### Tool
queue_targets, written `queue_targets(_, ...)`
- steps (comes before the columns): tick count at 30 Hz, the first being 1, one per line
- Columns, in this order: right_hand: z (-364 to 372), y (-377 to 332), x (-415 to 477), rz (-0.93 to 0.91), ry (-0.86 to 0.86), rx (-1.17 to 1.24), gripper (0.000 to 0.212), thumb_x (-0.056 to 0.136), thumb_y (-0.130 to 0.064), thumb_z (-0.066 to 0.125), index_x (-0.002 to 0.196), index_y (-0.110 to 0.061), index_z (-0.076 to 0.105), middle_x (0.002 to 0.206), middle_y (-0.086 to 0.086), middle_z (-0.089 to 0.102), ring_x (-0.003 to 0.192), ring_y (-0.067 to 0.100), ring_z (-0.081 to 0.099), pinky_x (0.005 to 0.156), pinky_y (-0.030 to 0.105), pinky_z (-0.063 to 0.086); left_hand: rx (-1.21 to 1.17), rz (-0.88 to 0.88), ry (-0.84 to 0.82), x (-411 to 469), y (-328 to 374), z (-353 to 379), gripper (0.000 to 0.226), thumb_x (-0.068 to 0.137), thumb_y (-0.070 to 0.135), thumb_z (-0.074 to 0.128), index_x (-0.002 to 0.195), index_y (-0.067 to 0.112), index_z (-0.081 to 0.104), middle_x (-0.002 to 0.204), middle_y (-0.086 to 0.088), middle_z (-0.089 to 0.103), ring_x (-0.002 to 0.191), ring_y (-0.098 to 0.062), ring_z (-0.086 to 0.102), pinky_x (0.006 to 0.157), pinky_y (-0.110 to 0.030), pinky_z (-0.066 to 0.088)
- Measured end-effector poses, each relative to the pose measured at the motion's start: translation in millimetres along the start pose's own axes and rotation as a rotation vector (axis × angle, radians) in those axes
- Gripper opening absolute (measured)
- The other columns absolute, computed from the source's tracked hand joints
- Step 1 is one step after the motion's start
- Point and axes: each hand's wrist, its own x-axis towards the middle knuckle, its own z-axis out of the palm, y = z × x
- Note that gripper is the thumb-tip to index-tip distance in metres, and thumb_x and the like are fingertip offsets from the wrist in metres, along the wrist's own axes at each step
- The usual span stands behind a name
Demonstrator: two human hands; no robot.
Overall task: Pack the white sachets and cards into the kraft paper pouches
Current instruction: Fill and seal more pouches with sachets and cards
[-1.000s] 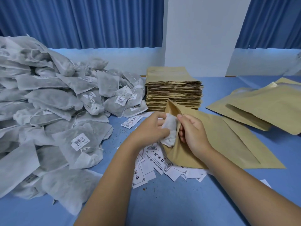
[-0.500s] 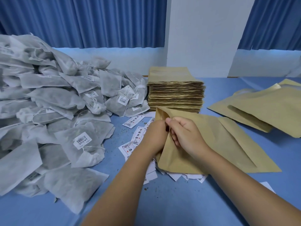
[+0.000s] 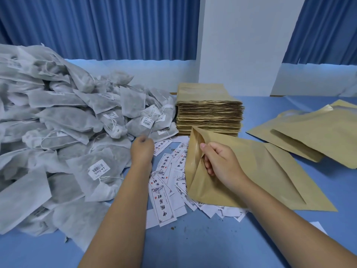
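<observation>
In the head view, the right hand [image 3: 222,161] is pinching the lip of a kraft pouch [image 3: 260,171], thumb outside and fingers tucked inside, holding its mouth agape. The pouch is lying on the blue surface [image 3: 193,244], partly over scattered cards [image 3: 164,200]. Its long axis is running rightward and nearer, and its mouth is facing left. The left hand [image 3: 142,149] is hovering at the edge of the sachet pile [image 3: 63,132] with fingers curled; whether it is gripping anything is unclear. A stack of empty pouches [image 3: 209,113] is sitting just behind.

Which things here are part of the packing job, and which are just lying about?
In the job: sachet pile; cards; open pouch, held by the right hand; pouch stack; left hand by the sachets.
Just there: blue curtains; white pillar.
</observation>
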Motion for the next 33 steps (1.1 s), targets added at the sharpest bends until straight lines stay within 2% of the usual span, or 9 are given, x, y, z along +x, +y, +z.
queue_targets(2,0,2,1,0.001,-0.008,-0.001,0.041,0.1,-0.023,0.051,0.061,-0.01,0.045,0.046,-0.007,0.048,0.039,0.008,0.044,0.042,0.017,0.037,-0.266,-0.073,-0.061,5,3,-2,0.024,0.09,-0.004,0.041,0.078,0.014,0.05,0.07,-0.004,0.04,0.061,-0.014,0.04,0.057,-0.019,0.044)
queue_targets(5,1,4,2,0.01,-0.016,0.007,0.041,0.1,-0.023,0.051,0.061,-0.011,0.045,0.047,-0.007,0.049,0.04,0.009,0.044,0.042,0.018,0.037,-0.705,-0.201,-0.125,6,8,-4,0.022,0.096,-0.004,0.041,0.11,0.009,0.052,0.084,-0.008,0.049,0.082,-0.015,0.059,0.076,-0.022,0.053)
queue_targets(8,1,6,3,0.019,-0.017,0.008,0.042,0.1,-0.023,0.051,0.061,-0.012,0.045,0.047,-0.007,0.049,0.04,0.009,0.044,0.041,0.018,0.037,-0.996,-0.271,-0.147,6,12,-6,0.026,0.096,-0.006,0.043,0.119,0.005,0.049,0.104,-0.016,0.051,0.09,-0.025,0.066,0.062,-0.019,0.051)
queue_targets(12,1,7,3,0.028,-0.015,0.002,0.042,0.1,-0.024,0.052,0.06,-0.013,0.045,0.047,-0.006,0.05,0.04,0.008,0.045,0.041,0.017,0.037,-0.909,-0.249,-0.163,3,13,-3,0.006,0.092,0.005,0.061,0.092,0.001,0.057,0.091,-0.01,0.06,0.058,-0.011,0.061,0.047,-0.014,0.044)
queue_targets(18,1,8,3,0.028,-0.024,-0.004,0.041,0.1,-0.024,0.052,0.061,-0.013,0.046,0.047,-0.007,0.05,0.04,0.008,0.046,0.042,0.017,0.038,-0.686,-0.26,-0.164,7,9,-1,0.008,0.09,0.01,0.066,0.091,0.006,0.06,0.07,-0.003,0.056,0.056,-0.007,0.047,0.047,-0.014,0.041)
queue_targets(22,1,8,3,0.031,-0.03,-0.01,0.041,0.1,-0.024,0.052,0.062,-0.012,0.046,0.047,-0.006,0.05,0.04,0.007,0.046,0.042,0.017,0.038,-0.38,-0.102,-0.153,7,6,2,0.018,0.091,0.008,0.062,0.109,0.008,0.06,0.072,-0.003,0.064,0.053,-0.006,0.054,0.047,-0.014,0.041)
queue_targets(26,1,6,2,0.037,-0.037,-0.01,0.04,0.1,-0.024,0.052,0.062,-0.011,0.047,0.048,-0.006,0.051,0.041,0.008,0.046,0.042,0.018,0.039,-0.609,-0.195,-0.222,8,7,-3,0.015,0.091,0.006,0.063,0.104,0.006,0.059,0.098,-0.009,0.063,0.074,-0.009,0.07,0.049,-0.012,0.046)
queue_targets(30,2,5,2,0.041,-0.037,-0.013,0.04,0.1,-0.024,0.052,0.063,-0.01,0.047,0.048,-0.007,0.051,0.041,0.008,0.046,0.041,0.017,0.039,-0.382,-0.147,-0.197,7,3,4,0.046,0.086,0.009,0.069,0.126,-0.003,0.052,0.063,-0.001,0.056,0.052,-0.006,0.045,0.04,-0.012,0.034)
queue_targets(33,2,6,2,0.037,-0.039,-0.013,0.04,0.1,-0.023,0.051,0.062,-0.01,0.046,0.047,-0.007,0.051,0.041,0.008,0.046,0.041,0.018,0.039,-0.279,-0.119,-0.24,6,1,7,0.052,0.082,0.018,0.076,0.127,0.004,0.053,0.065,0.0,0.044,0.049,-0.007,0.035,0.038,-0.014,0.03)
